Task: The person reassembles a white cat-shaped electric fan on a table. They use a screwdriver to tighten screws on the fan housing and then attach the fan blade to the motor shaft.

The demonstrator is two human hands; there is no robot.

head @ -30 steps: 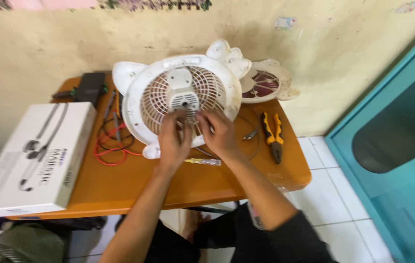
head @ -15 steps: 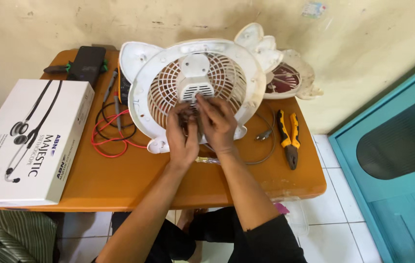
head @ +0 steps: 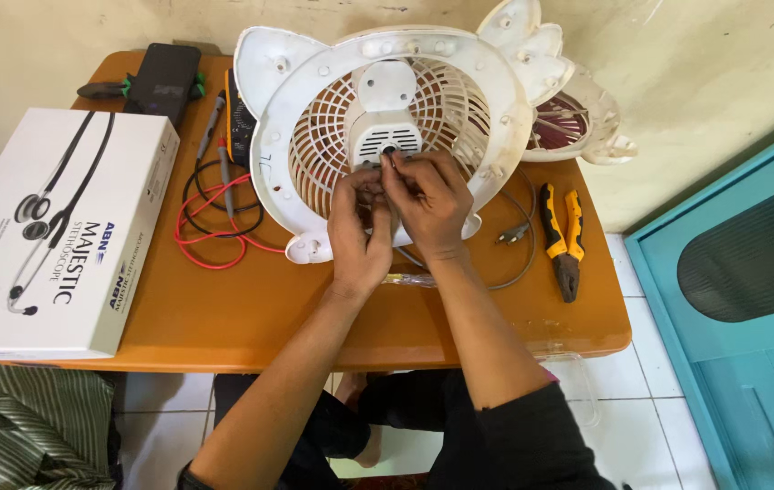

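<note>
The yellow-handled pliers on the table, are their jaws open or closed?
Closed, as far as shows: the pliers lie flat on the orange table, handles slightly apart, dark jaws meeting at the tip.

At my left, a flat white cardboard box (head: 51, 231) lies on the orange table (head: 251, 318), its near end hanging past the table's front edge. Its lid carries a picture of a black-tubed stethoscope and dark and blue print along the right side; a grey label panel shows faintly at its left edge. Beyond its far corner, against the wall, a dark rectangular device (head: 162, 77) lies flat, its black face unlit. I see no signs or other labels.
</note>
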